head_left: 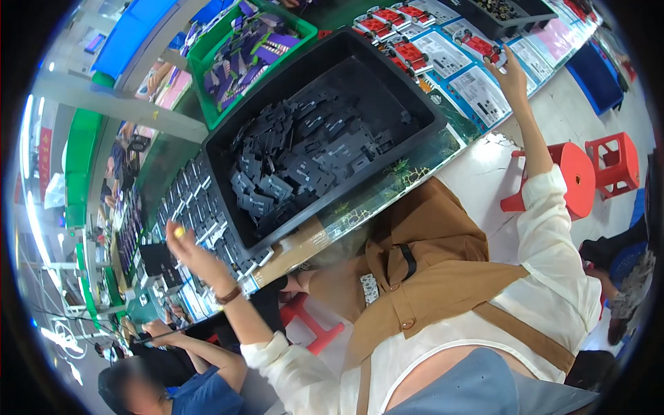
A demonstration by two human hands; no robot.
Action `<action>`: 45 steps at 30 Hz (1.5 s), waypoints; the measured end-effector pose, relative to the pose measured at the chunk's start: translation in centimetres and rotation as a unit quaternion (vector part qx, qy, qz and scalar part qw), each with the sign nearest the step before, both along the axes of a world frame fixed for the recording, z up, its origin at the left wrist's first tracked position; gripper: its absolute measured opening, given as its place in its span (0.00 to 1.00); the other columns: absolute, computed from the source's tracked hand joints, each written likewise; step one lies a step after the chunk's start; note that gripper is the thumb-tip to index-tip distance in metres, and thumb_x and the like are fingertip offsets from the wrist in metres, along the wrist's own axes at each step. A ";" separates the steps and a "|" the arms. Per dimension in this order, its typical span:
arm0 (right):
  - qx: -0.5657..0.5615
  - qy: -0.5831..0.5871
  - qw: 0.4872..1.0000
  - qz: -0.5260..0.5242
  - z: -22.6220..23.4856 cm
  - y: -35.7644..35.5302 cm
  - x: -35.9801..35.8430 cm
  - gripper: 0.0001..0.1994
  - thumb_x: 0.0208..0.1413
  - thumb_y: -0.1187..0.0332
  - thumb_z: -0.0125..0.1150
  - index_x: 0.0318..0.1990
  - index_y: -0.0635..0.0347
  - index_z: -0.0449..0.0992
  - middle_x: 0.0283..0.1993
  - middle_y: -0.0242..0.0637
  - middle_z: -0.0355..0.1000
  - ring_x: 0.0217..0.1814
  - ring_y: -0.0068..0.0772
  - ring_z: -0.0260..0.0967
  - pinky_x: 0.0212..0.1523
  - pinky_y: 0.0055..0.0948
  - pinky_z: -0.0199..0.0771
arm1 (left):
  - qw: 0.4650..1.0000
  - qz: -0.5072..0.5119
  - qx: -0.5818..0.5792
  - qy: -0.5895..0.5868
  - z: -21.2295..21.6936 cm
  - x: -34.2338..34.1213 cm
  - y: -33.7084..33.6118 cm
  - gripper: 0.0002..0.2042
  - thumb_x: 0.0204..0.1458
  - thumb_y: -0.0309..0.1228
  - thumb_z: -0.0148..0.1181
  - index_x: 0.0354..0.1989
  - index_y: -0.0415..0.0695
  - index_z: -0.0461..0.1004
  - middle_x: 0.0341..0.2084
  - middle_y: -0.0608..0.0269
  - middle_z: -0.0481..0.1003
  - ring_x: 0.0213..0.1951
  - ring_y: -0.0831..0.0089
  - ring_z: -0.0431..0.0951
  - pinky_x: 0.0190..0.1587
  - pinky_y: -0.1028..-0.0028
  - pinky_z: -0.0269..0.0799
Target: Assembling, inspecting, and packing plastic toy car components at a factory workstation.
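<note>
My right hand (pixel 512 79) reaches to the far right of the table, its thumb and fingers around the near end of a red toy car chassis (pixel 476 44) with white wheels. Beneath that chassis lie printed instruction sheets (pixel 484 93). Over the left end of the table hovers my left hand (pixel 197 257), fingers loosely apart and apparently holding nothing. A small yellow covering or piece (pixel 179 232) shows at one of its fingertips. Near this hand are rows of black parts with white ends (pixel 190 197). Between my hands stands a large black bin (pixel 332 197) partly filled with flat black plastic pieces (pixel 311 155).
Behind the bin is a green crate (pixel 200 62) of purple parts. More red chassis (pixel 407 54) sit on sheets to its right, near a dark tray (pixel 508 24). Red stools (pixel 570 180) stand on the floor at right. A co-worker (pixel 200 380) sits at lower left.
</note>
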State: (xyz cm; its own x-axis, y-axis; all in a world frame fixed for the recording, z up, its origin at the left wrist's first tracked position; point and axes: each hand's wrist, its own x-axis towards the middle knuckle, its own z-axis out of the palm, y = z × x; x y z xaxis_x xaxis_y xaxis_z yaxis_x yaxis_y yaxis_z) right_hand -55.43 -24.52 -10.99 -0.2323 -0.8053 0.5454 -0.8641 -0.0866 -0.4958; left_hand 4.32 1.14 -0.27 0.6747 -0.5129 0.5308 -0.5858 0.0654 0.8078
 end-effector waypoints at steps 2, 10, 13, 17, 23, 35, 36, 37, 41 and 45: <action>-0.070 -0.033 0.995 0.056 2.0 1.9 2.4 0.33 0.43 0.54 0.66 0.56 0.58 0.64 0.45 0.47 0.70 0.40 0.38 0.71 0.41 0.30 0.70 | 0.981 -0.132 -0.066 0.125 0.1 -7.0 -2.5 0.15 0.56 0.27 0.44 0.51 0.38 0.63 0.45 0.55 0.68 0.46 0.67 0.69 0.49 0.68 0.67; -0.038 -0.106 0.905 0.410 10.3 11.1 21.6 0.29 0.41 0.63 0.68 0.52 0.63 0.68 0.46 0.42 0.70 0.45 0.33 0.70 0.45 0.28 0.69 | 0.685 -0.497 -0.116 0.520 -2.9 -19.2 -8.3 0.27 0.58 0.50 0.35 0.60 0.45 0.49 0.56 0.48 0.58 0.57 0.50 0.59 0.59 0.54 0.54; -0.021 -0.029 0.906 0.422 10.7 12.8 24.1 0.30 0.40 0.67 0.69 0.54 0.60 0.66 0.48 0.43 0.69 0.46 0.35 0.69 0.46 0.26 0.69 | 0.632 -0.516 -0.180 0.550 -2.2 -19.7 -8.8 0.24 0.60 0.50 0.31 0.62 0.58 0.44 0.57 0.54 0.55 0.58 0.55 0.58 0.57 0.52 0.56; 0.034 -0.081 0.861 0.500 9.4 10.0 26.1 0.27 0.46 0.67 0.64 0.55 0.59 0.65 0.49 0.46 0.68 0.49 0.42 0.68 0.47 0.28 0.69 | 0.668 -0.435 -0.161 0.582 -4.0 -16.1 -8.2 0.22 0.60 0.48 0.31 0.61 0.58 0.47 0.56 0.56 0.57 0.56 0.55 0.60 0.54 0.49 0.59; 0.068 0.250 0.815 0.519 4.3 2.5 27.3 0.17 0.48 0.67 0.59 0.46 0.61 0.71 0.48 0.42 0.68 0.53 0.43 0.63 0.53 0.35 0.63 | 0.758 -0.330 -0.067 0.558 -4.8 -13.4 -7.4 0.16 0.60 0.42 0.32 0.53 0.51 0.58 0.49 0.54 0.65 0.51 0.57 0.67 0.49 0.49 0.64; 0.188 0.233 0.805 0.513 3.5 1.6 28.3 0.21 0.45 0.65 0.63 0.48 0.62 0.68 0.43 0.46 0.65 0.47 0.47 0.65 0.47 0.34 0.67 | 0.707 -0.395 -0.100 0.578 -5.9 -12.5 -8.1 0.21 0.61 0.40 0.24 0.54 0.42 0.57 0.54 0.52 0.63 0.54 0.58 0.64 0.56 0.53 0.59; 0.189 0.226 0.814 0.500 3.1 1.3 28.3 0.21 0.45 0.65 0.63 0.47 0.62 0.68 0.43 0.45 0.65 0.47 0.46 0.65 0.48 0.34 0.67 | 0.701 -0.402 -0.103 0.580 -5.8 -12.6 -8.1 0.21 0.61 0.40 0.24 0.54 0.42 0.57 0.54 0.52 0.63 0.54 0.58 0.64 0.55 0.53 0.59; 0.190 0.219 0.824 0.488 2.8 1.0 28.2 0.21 0.45 0.64 0.63 0.47 0.62 0.68 0.43 0.45 0.66 0.47 0.46 0.65 0.48 0.34 0.67 | 0.700 -0.401 -0.102 0.582 -5.6 -12.7 -8.0 0.21 0.61 0.40 0.24 0.54 0.42 0.57 0.54 0.52 0.63 0.54 0.58 0.64 0.55 0.53 0.59; 0.103 0.199 0.838 0.498 2.7 1.1 27.9 0.19 0.45 0.68 0.61 0.46 0.62 0.67 0.43 0.48 0.67 0.47 0.48 0.66 0.49 0.36 0.66 | 0.681 -0.399 -0.117 0.603 -5.4 -12.9 -7.9 0.19 0.60 0.40 0.26 0.51 0.44 0.58 0.48 0.54 0.66 0.52 0.58 0.65 0.55 0.52 0.58; 0.054 0.210 0.881 0.421 5.4 3.2 26.8 0.19 0.54 0.65 0.44 0.55 0.52 0.61 0.45 0.49 0.66 0.47 0.49 0.66 0.49 0.38 0.65 | 0.646 -0.403 -0.180 0.623 -5.4 -13.2 -7.8 0.18 0.60 0.40 0.27 0.50 0.44 0.59 0.49 0.54 0.65 0.53 0.57 0.64 0.56 0.52 0.57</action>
